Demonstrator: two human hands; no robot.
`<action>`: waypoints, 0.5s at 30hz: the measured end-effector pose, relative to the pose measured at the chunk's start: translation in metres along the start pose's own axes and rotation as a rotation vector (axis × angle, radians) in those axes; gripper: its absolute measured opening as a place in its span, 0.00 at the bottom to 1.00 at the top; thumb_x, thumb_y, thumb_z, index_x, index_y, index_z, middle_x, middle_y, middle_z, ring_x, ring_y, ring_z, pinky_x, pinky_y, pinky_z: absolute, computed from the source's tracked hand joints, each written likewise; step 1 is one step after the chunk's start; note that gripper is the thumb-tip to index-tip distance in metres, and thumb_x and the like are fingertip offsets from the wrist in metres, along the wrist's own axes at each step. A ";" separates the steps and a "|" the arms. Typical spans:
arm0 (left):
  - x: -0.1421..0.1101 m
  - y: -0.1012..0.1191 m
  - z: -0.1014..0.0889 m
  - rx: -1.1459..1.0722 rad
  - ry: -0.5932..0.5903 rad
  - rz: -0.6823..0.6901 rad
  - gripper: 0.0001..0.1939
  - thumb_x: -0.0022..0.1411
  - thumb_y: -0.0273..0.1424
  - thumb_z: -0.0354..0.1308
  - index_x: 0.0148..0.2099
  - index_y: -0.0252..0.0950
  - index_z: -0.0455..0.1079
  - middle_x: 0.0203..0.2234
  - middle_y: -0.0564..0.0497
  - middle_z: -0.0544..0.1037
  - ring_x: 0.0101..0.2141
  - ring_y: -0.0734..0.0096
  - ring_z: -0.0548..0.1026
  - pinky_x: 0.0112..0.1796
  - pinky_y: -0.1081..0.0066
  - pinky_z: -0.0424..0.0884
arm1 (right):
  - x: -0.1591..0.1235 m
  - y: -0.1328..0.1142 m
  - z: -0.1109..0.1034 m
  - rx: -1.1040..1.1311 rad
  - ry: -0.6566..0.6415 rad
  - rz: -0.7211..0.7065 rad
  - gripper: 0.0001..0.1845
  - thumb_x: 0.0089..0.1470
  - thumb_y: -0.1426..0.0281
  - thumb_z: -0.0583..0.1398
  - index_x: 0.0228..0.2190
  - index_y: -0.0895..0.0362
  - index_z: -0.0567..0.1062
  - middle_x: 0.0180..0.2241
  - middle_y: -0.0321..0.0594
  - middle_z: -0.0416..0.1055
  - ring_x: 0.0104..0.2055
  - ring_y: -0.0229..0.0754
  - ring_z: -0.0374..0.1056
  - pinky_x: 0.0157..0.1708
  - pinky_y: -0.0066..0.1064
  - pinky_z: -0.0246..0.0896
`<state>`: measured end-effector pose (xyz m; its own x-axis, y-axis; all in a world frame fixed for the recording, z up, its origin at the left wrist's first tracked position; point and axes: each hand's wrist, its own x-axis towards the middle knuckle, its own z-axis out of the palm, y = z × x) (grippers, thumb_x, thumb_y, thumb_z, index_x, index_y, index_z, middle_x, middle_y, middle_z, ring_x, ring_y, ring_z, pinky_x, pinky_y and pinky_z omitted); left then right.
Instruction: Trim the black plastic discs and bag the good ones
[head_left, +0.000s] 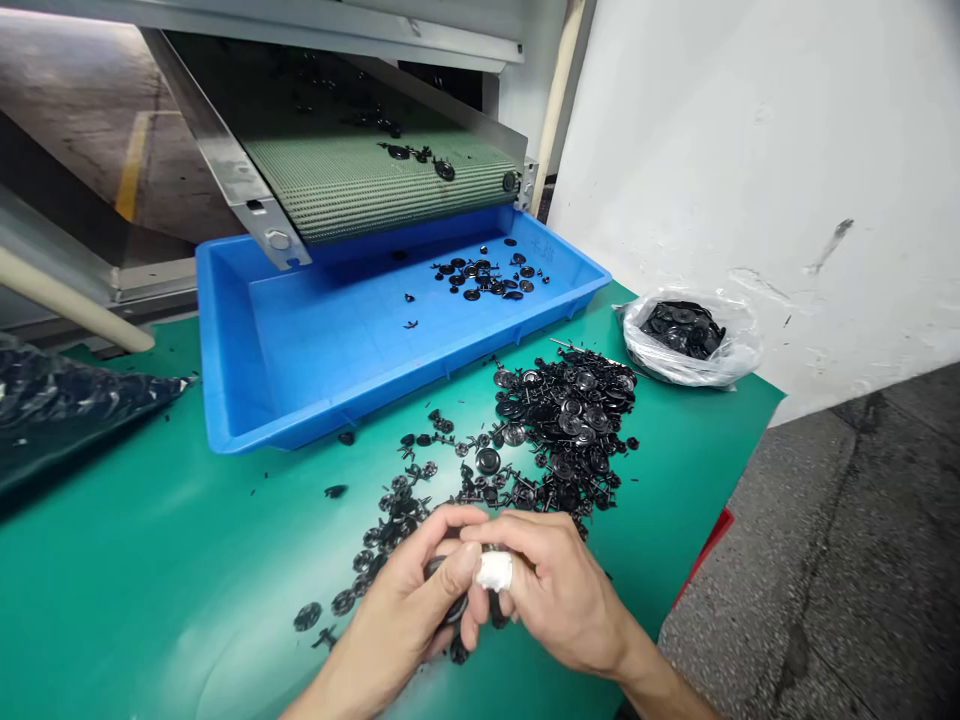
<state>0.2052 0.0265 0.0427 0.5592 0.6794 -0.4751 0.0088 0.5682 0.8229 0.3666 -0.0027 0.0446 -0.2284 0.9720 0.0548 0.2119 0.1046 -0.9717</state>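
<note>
While the left hand's [409,610] fingers curl around black round parts [452,608], the right hand's [559,600], one finger wrapped in white tape [495,571], meet them; their grip is unclear. Just beyond the fingertips lies a black heap [574,420]; farther, a blue tray [337,405].

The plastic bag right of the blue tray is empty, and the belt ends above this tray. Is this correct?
Not empty: the head view shows black parts in the plastic bag. The belt does end above the blue tray.
</note>
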 end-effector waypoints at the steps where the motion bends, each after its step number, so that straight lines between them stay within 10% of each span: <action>1: -0.002 0.001 0.002 0.005 0.016 0.004 0.20 0.63 0.46 0.57 0.50 0.39 0.62 0.18 0.55 0.74 0.18 0.75 0.68 0.17 0.79 0.50 | 0.002 0.002 -0.001 0.064 -0.040 0.033 0.12 0.62 0.74 0.52 0.39 0.55 0.76 0.22 0.32 0.72 0.21 0.31 0.62 0.24 0.23 0.61; 5: -0.005 0.007 0.005 0.015 0.097 0.060 0.20 0.63 0.44 0.57 0.51 0.38 0.65 0.17 0.55 0.74 0.19 0.74 0.69 0.18 0.79 0.54 | 0.012 0.005 -0.012 0.058 -0.161 0.127 0.14 0.64 0.75 0.47 0.44 0.57 0.71 0.21 0.32 0.71 0.21 0.32 0.66 0.23 0.23 0.62; 10: 0.002 0.018 -0.006 -0.187 0.227 0.073 0.16 0.62 0.41 0.60 0.48 0.39 0.68 0.17 0.57 0.72 0.15 0.80 0.63 0.14 0.83 0.52 | 0.047 0.001 -0.026 -0.746 -0.015 0.087 0.16 0.59 0.79 0.49 0.45 0.58 0.70 0.39 0.44 0.70 0.34 0.41 0.68 0.35 0.33 0.63; 15: 0.007 0.022 -0.014 -0.402 0.124 0.089 0.11 0.62 0.43 0.60 0.39 0.41 0.68 0.22 0.56 0.73 0.13 0.82 0.62 0.10 0.86 0.53 | 0.068 -0.002 -0.024 -1.068 -0.188 0.129 0.11 0.60 0.78 0.51 0.39 0.58 0.72 0.36 0.44 0.67 0.30 0.41 0.66 0.29 0.31 0.60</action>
<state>0.1975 0.0507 0.0528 0.4387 0.7709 -0.4618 -0.3724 0.6237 0.6872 0.3738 0.0685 0.0561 -0.2680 0.9505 -0.1572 0.9393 0.2215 -0.2621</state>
